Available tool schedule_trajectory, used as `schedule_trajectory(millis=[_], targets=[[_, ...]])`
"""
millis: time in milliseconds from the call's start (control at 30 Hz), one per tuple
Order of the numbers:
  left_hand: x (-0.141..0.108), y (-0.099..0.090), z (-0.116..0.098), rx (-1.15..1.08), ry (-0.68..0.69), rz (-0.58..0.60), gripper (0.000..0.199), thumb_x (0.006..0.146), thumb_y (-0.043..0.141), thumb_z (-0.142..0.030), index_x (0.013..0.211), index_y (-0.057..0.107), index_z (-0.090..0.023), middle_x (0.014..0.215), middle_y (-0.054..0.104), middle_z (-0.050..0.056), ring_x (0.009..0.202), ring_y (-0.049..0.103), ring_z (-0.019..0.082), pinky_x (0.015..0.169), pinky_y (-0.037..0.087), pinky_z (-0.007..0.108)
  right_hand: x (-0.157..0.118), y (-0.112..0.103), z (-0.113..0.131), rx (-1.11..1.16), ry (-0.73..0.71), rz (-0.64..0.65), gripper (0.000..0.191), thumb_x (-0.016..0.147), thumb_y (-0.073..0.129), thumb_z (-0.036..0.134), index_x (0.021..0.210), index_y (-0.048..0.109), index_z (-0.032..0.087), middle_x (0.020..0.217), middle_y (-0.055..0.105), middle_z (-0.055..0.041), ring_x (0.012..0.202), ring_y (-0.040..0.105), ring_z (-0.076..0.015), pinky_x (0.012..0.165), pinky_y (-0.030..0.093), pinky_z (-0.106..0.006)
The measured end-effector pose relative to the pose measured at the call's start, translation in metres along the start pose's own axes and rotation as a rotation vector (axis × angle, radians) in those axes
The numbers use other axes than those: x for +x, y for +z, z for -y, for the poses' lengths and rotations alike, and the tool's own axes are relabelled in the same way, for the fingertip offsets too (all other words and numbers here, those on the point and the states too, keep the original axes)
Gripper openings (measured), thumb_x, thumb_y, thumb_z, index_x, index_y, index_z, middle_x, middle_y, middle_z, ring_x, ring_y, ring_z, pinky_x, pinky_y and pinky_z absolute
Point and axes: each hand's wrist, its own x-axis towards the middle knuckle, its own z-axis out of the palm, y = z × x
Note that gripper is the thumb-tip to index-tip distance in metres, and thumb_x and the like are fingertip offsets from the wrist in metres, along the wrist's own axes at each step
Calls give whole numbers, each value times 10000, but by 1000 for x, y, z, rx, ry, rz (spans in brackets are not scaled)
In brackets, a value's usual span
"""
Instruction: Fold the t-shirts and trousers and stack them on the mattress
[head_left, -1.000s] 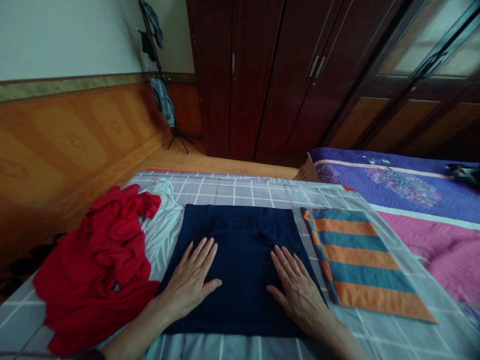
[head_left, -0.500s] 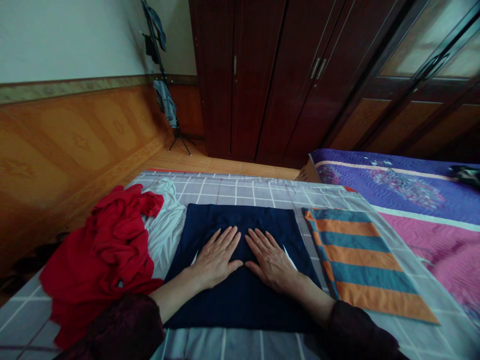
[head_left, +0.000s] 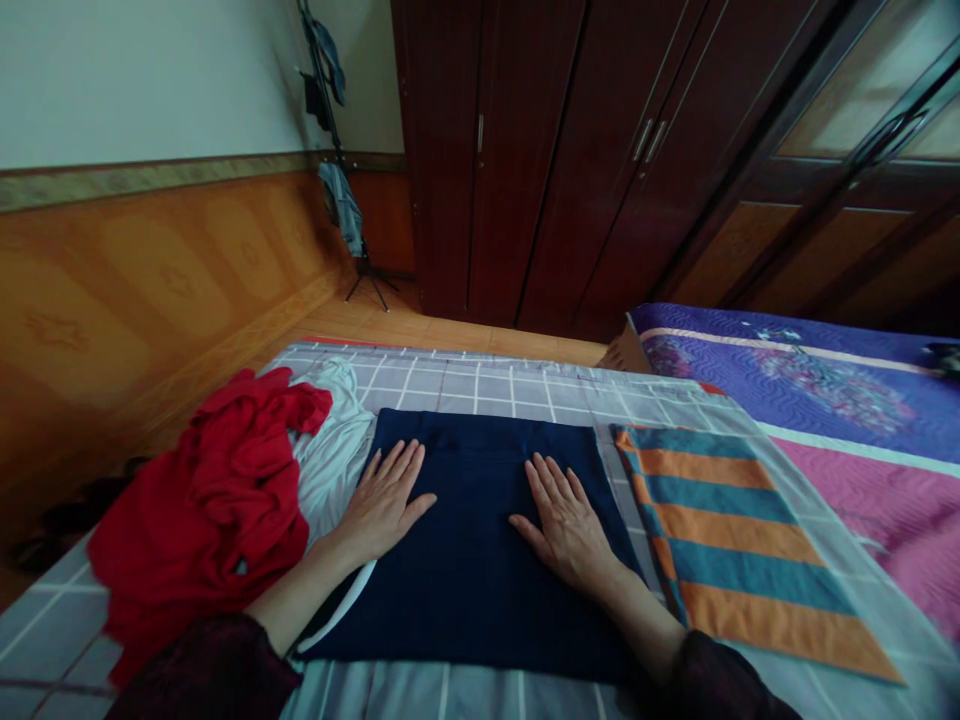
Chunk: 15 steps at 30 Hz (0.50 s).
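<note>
A dark navy folded piece of cloth (head_left: 465, 560), with a white stripe along its left side, lies flat on the grey checked sheet (head_left: 487, 385). My left hand (head_left: 386, 502) rests palm down near its left edge, fingers stretched out. On the right part of the same cloth, my right hand (head_left: 564, 520) lies flat with its thumb spread. Neither hand grips anything. To the right is a folded orange and teal striped cloth (head_left: 742, 530). At the left a crumpled red cloth (head_left: 217, 500) sits beside a rumpled pale cloth (head_left: 337, 440).
Dark red wardrobes (head_left: 517, 180) stand beyond the sheet's far edge. A coat stand (head_left: 330, 120) with garments is in the corner. At the right lies a purple and pink quilted cover (head_left: 825, 380). A tan wall (head_left: 150, 270) runs along the left.
My hands have moved apart across the navy cloth, the left one outward to the left, the right one slightly to the right. Wrinkles between them have flattened. The view has shifted slightly.
</note>
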Motion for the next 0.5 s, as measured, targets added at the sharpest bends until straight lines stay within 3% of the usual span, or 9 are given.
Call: schedule_trajectory(millis=[167, 267, 400, 500], targets=[[-13, -4, 34, 73, -127, -59, 560, 952, 346, -451, 1416, 370, -138, 1484, 353, 131, 1385, 268, 304, 1109, 190, 540, -5, 5, -8, -10, -36, -46, 700, 936, 313, 589, 1421, 364, 87, 1481, 333, -164, 1377, 271, -301, 1098, 262, -491], [-32, -14, 48, 83, -199, -119, 546, 936, 388, -397, 1378, 393, -76, 1429, 409, 195, 1334, 342, 327, 1064, 287, 512, -16, 3, -8, -9, -31, -82, 668, 930, 350, 572, 1407, 393, 107, 1469, 356, -168, 1372, 278, -314, 1072, 301, -508], [-56, -30, 47, 46, -240, -124, 348, 906, 444, -360, 1114, 572, -111, 1106, 598, 149, 1074, 526, 286, 926, 419, 424, -39, -6, 10, -9, -113, -86, 627, 914, 438, 514, 1422, 378, 151, 1497, 312, -146, 1376, 267, -321, 1060, 325, -498], [-60, -36, 42, 16, -271, -96, 182, 901, 431, -259, 854, 584, -172, 892, 605, 74, 907, 558, 232, 850, 435, 365, -52, -10, 27, 0, -216, -73, 647, 901, 475, 490, 1452, 322, 188, 1502, 311, -116, 1373, 279, -312, 1059, 325, -497]])
